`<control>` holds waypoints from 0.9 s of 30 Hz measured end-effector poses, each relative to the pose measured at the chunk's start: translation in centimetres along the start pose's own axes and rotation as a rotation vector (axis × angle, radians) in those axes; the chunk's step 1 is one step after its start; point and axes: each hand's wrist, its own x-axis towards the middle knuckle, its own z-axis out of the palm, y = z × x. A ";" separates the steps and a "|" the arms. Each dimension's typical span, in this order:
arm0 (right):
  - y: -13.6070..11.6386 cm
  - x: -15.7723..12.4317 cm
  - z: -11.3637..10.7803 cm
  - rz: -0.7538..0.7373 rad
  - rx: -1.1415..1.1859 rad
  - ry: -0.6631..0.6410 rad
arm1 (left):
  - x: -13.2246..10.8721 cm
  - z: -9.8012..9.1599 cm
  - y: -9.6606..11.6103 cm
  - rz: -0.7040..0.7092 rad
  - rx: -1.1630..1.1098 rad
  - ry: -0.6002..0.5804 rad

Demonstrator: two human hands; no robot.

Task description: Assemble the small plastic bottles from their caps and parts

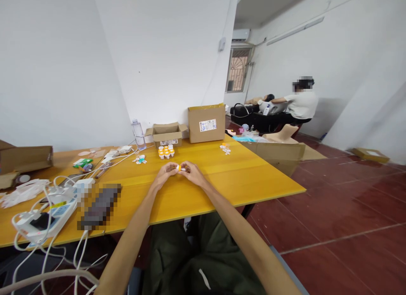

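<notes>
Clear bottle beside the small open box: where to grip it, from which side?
Likely mid-body on the bottle, from the near side: it stands tall and upright, with the wall behind and the open box crowding its right.

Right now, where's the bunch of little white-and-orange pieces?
In the head view, the bunch of little white-and-orange pieces sits left of centre on the yellow table, in front of the small brown cardboard box, beyond the left hand.

I see the left hand (167, 172) and right hand (192, 173) pinching a small orange-and-white piece (179, 168) in front of the open carton (167, 136).
</notes>
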 end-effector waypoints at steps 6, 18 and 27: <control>-0.1 -0.1 0.0 -0.019 -0.024 0.020 | 0.1 0.3 -0.1 -0.009 0.079 0.042; 0.2 0.0 0.1 -0.005 -0.050 0.007 | -0.1 0.3 0.1 -0.004 0.072 0.001; 0.4 0.0 0.0 0.012 -0.038 0.000 | -0.3 0.1 0.3 -0.011 0.041 -0.009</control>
